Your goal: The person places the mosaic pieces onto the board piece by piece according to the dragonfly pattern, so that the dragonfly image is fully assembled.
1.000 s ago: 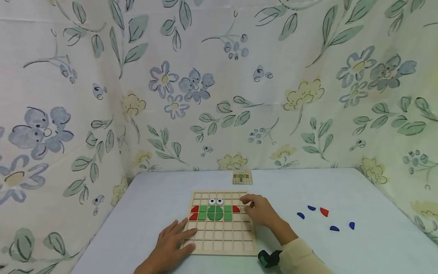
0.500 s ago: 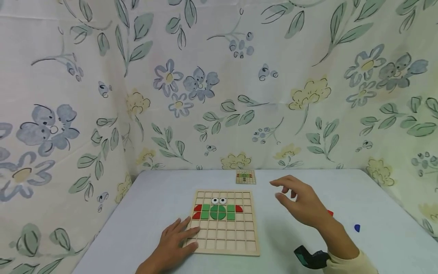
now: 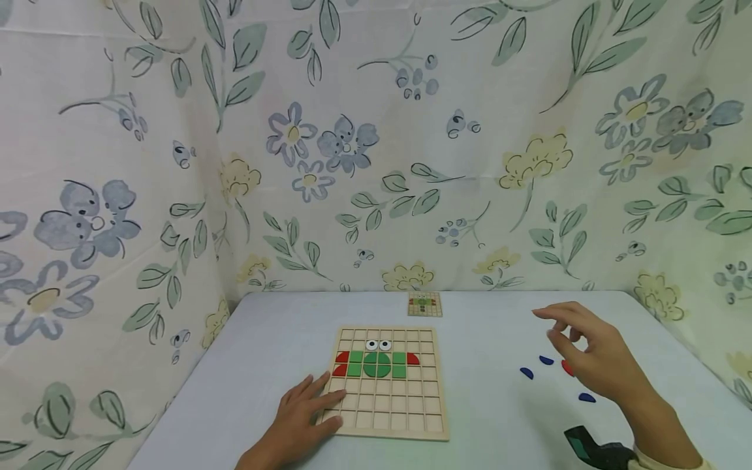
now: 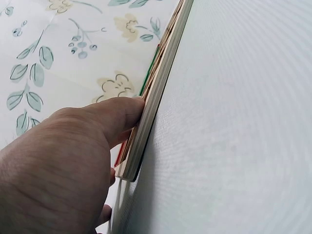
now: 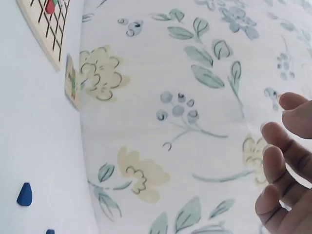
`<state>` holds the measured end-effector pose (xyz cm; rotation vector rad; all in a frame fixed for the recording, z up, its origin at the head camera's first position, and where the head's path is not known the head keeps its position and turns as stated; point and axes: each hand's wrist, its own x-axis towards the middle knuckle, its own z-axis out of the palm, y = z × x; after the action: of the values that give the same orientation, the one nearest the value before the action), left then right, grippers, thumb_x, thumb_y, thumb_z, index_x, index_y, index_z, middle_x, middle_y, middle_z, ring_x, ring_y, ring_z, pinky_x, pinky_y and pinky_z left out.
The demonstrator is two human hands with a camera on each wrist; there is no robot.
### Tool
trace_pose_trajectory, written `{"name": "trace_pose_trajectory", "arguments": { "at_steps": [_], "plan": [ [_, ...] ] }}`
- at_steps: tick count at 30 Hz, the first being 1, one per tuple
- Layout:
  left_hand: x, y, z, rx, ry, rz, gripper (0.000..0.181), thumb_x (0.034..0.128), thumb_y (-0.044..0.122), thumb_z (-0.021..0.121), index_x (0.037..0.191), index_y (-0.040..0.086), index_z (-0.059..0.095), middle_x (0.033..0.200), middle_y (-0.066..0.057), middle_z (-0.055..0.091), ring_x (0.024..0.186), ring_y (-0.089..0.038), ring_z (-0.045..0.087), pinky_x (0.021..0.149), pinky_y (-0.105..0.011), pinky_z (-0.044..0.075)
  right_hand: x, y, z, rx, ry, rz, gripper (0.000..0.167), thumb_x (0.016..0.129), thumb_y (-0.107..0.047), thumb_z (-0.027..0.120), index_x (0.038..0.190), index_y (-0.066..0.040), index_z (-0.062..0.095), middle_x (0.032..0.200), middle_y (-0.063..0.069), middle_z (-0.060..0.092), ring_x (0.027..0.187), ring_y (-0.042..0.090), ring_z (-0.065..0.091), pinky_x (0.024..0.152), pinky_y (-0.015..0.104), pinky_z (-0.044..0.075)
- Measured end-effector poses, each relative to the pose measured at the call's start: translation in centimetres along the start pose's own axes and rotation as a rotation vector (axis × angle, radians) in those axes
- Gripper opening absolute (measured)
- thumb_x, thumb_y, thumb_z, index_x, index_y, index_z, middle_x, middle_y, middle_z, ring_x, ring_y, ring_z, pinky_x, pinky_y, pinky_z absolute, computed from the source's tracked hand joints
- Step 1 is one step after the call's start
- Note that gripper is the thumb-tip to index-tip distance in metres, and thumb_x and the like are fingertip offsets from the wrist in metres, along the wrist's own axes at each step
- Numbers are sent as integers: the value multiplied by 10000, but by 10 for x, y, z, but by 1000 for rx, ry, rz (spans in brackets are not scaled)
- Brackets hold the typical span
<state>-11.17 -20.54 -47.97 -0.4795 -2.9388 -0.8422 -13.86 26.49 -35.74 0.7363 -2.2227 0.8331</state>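
Observation:
A wooden grid board [image 3: 399,405] lies on the table, with white eye pieces [image 3: 378,344], green pieces [image 3: 377,364] and red pieces [image 3: 413,359] set in its cells. My left hand [image 3: 299,414] rests with spread fingers on the board's left edge; the left wrist view has a finger touching the board's side [image 4: 156,97]. My right hand [image 3: 596,356] hovers at the right, fingers loosely bent, thumb and forefinger apart with nothing between them. Below it are blue rounded pieces [image 3: 587,397] and a red piece [image 3: 566,367], which the hand partly covers.
A small card [image 3: 424,304] with a similar grid picture stands or lies at the table's back edge. Floral cloth [image 3: 405,215] hangs behind and on both sides of the white table [image 3: 482,372]. A dark strap with a device [image 3: 599,450] sits at my right wrist.
My right hand has left the board's upper right side and moved right, over the loose pieces. My left hand has stayed on the board. The view has shifted slightly.

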Motion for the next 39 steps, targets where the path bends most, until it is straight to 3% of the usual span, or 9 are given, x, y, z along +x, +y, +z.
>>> {"name": "trace_pose_trajectory", "arguments": {
  "at_steps": [9,17,22,25,30,35,39],
  "plan": [
    [0,-3,4,4,8,2,490,881,565,602,1285,292,647,1491,-95,395,1364,-454,242,1007,-687,143,-24,46,-1,-33,-6,167,339,883,75,609,1184,-70,667,1083,-101,590,846,-15,469,688,95,390],
    [0,-3,5,1,7,-1,495,879,567,601,1280,282,653,1483,-107,405,1360,-461,244,998,-698,147,-44,77,6,-38,-40,307,307,917,41,583,1201,-55,650,1081,123,631,828,8,460,670,99,407],
    [0,-2,5,5,16,7,494,883,570,596,1279,280,653,1486,-107,400,1358,-460,250,996,-698,152,-58,95,14,-28,-68,383,317,913,60,572,1208,-35,643,1069,169,637,814,23,463,655,116,420],
    [0,-2,4,9,16,8,496,883,579,591,1281,289,651,1490,-100,396,1359,-458,250,998,-695,153,-66,104,18,-36,-108,449,335,904,70,568,1215,-32,640,1072,184,636,839,62,499,632,158,445],
    [0,-3,3,8,16,19,496,887,577,585,1287,290,646,1494,-99,389,1359,-461,248,997,-696,153,-73,115,22,-65,-189,537,367,885,96,526,1223,-6,625,1087,220,623,869,277,552,606,246,471],
    [0,-1,2,6,17,17,498,887,572,589,1289,284,645,1496,-97,387,1362,-456,245,1001,-691,151,-75,123,25,-92,-305,621,377,873,58,492,1233,22,599,1084,230,598,857,303,531,619,345,481],
    [-1,0,1,4,24,25,490,887,554,602,1281,268,653,1489,-105,395,1359,-460,249,997,-694,153,-75,123,26,-116,-356,627,366,857,18,567,1221,42,595,1042,218,598,853,317,531,646,425,480]
  ]
}}
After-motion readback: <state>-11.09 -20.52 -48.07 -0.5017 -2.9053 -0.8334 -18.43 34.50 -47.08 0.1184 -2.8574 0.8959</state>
